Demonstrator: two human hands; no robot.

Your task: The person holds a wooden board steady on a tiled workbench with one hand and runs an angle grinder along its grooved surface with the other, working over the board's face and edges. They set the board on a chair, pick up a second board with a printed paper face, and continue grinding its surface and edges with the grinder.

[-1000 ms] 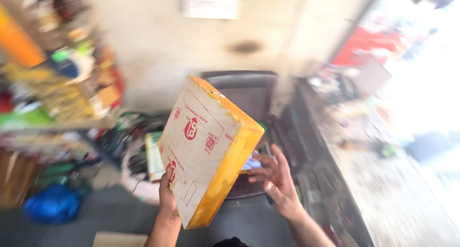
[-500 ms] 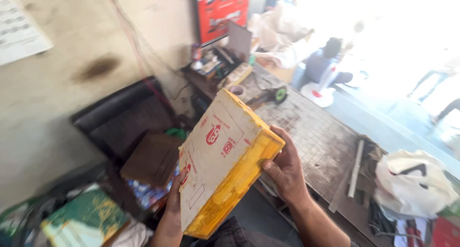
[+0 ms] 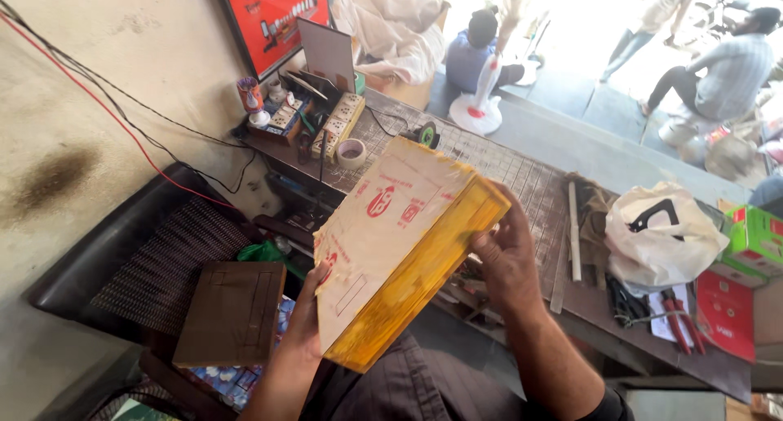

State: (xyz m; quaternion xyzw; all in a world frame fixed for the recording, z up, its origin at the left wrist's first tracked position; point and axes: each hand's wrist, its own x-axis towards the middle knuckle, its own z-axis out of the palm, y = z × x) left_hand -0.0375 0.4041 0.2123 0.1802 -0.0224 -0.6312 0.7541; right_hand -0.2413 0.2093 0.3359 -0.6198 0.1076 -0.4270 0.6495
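I hold a flat cardboard box tilted up in front of me; its broad face is pale with red printing and its side is wrapped in yellow tape. My left hand grips its lower left edge from underneath. My right hand presses against the yellow side on the right, fingers curled over the upper corner.
A long workbench runs behind the box, with power strips, a tape roll, a white plastic bag and red pliers. A dark chair holds a brown board at left. People sit and stand outside at top right.
My view has swung right and down from a wall and shelves to the workbench. The box stays in both hands; my right hand went from open beside it to gripping its yellow side.
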